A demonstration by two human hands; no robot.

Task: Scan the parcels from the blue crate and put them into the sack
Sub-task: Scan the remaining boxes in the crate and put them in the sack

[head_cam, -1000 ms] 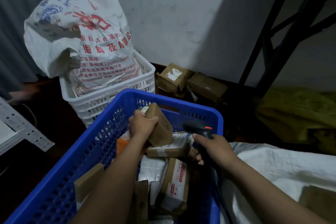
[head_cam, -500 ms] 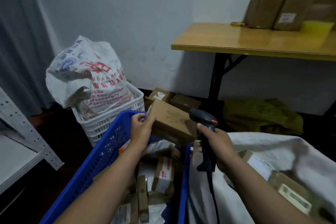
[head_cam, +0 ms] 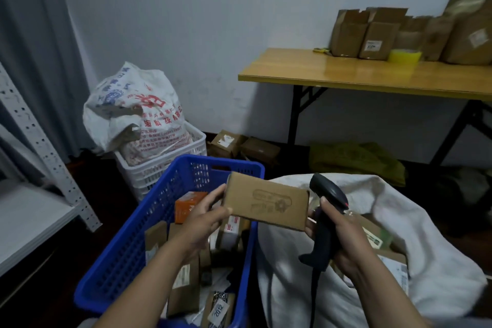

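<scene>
While I am watching the head feed, the left hand (head_cam: pixel 210 217) is bringing the brown cardboard parcel (head_cam: pixel 266 204) up and out of the blue crate (head_cam: pixel 127 247). A second ago it was gripping that box end-up, low among the others. Half a second ago the box was clearing the rim, and now it is being held level, broad face toward the camera, above the gap between crate and sack (head_cam: pixel 415 234). Thumb on the near face and fingers behind are pinching its left end. The right hand (head_cam: pixel 343 237) is staying curled round the handle of the scanner (head_cam: pixel 330 193), and its fingertips appear to be touching the parcel's right end, steadying it. The face showing is carrying only a printed logo, with no label that I can see, and the scanner head is sitting behind the upper right corner, not aiming at that face. I am judging that the scan is not yet done and the box is being turned to find its barcode. More parcels are waiting in the crate, an orange box (head_cam: pixel 187 206) among them, and some are already lying in the sack, so I am placing the task partway through.
</scene>
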